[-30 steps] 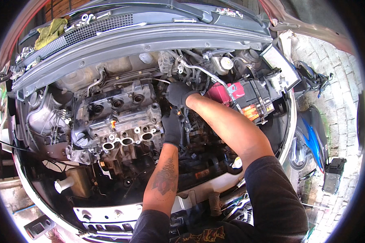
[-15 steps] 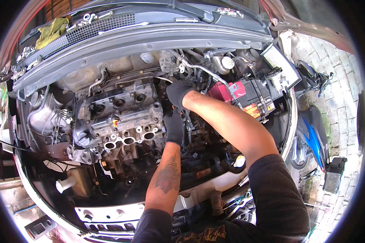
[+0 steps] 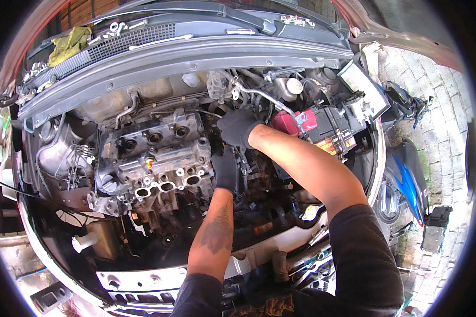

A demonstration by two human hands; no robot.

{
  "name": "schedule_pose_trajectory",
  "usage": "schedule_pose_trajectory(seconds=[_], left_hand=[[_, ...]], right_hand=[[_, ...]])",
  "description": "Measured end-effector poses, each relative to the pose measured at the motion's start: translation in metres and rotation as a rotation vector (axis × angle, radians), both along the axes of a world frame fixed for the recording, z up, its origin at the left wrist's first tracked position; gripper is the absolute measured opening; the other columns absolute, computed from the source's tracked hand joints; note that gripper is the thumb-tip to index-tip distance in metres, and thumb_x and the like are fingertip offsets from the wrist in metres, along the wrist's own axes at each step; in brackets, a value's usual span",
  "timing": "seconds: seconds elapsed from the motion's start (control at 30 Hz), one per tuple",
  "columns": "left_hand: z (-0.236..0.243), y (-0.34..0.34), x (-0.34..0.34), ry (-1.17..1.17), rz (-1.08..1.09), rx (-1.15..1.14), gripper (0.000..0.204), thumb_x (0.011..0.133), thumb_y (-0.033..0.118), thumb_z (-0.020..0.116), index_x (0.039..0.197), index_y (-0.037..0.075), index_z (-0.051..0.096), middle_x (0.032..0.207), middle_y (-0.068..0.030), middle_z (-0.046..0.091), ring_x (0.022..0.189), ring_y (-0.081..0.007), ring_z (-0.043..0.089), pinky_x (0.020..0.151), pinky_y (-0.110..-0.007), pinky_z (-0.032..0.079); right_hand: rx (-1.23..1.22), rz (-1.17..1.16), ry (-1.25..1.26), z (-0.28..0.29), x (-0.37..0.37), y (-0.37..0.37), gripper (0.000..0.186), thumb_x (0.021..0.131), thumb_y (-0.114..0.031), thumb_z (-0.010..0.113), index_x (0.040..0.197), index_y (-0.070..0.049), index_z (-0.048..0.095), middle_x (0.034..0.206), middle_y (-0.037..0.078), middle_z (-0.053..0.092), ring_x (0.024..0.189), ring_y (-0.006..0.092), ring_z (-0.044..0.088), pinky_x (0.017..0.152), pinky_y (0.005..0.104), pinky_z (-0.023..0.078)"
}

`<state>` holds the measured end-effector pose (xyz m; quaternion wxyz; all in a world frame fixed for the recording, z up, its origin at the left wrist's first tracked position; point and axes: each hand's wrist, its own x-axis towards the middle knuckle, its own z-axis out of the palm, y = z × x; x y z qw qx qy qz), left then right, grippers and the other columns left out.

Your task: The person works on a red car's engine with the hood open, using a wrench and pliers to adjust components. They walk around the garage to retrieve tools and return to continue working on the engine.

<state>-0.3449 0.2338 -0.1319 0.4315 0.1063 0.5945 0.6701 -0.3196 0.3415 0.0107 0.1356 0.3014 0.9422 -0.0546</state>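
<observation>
Both my hands wear black gloves and reach into the gap at the right end of the engine [image 3: 164, 145]. My left hand [image 3: 226, 168] is low beside the engine's end face, among dark hoses and wiring. Just beyond and above it, my right hand [image 3: 238, 128] bends down over the same spot, near metal pipes [image 3: 262, 95]. A small bit of orange shows between the two hands. The fingers of both hands are mostly hidden, so I cannot see what they touch or hold.
Right of my hands stands the battery [image 3: 330, 129] with a red cover [image 3: 293, 122]. An air filter [image 3: 362, 87] leans behind it. Tools and a yellow cloth [image 3: 70, 45] lie on the cowl. More tools [image 3: 314, 272] rest by the front edge. A blue motorbike [image 3: 407, 185] stands outside, right.
My right hand has shifted slightly right, its wrist turning a little. My left hand stays nearly in place. The whole view has tipped slightly.
</observation>
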Motion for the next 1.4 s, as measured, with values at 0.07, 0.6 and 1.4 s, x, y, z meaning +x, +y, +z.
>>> schedule_pose_trajectory(seconds=[0.07,0.6,1.4], left_hand=[[-0.009,0.000,-0.007,0.052,0.026,0.039,0.031,0.095,0.021,0.058,0.089,-0.008,0.067,0.077,-0.0058,0.065,0.070,-0.0140,0.051,0.065,-0.036,0.043],[0.015,-0.004,0.000,0.155,-0.004,-0.032,0.029,0.095,0.021,0.059,0.091,-0.008,0.066,0.080,-0.0087,0.068,0.071,-0.0166,0.056,0.068,-0.036,0.045],[-0.034,0.008,-0.012,0.028,-0.110,0.220,0.044,0.106,0.031,0.051,0.127,-0.007,0.060,0.110,-0.0125,0.070,0.094,-0.0180,0.061,0.081,-0.034,0.049]], right_hand=[[-0.095,0.070,-0.003,0.009,-0.005,-0.002,0.026,0.080,-0.026,0.067,0.091,-0.005,0.077,0.099,0.017,0.076,0.094,0.0338,0.073,0.085,0.0473,0.056],[0.026,0.033,0.066,0.001,-0.014,0.017,0.027,0.083,-0.011,0.058,0.100,0.005,0.073,0.098,0.025,0.073,0.092,0.0378,0.073,0.079,0.0476,0.057],[0.142,0.239,-0.252,-0.008,-0.013,0.000,0.056,0.066,-0.024,0.079,0.115,0.002,0.069,0.120,0.028,0.066,0.105,0.0404,0.068,0.087,0.0507,0.054]])
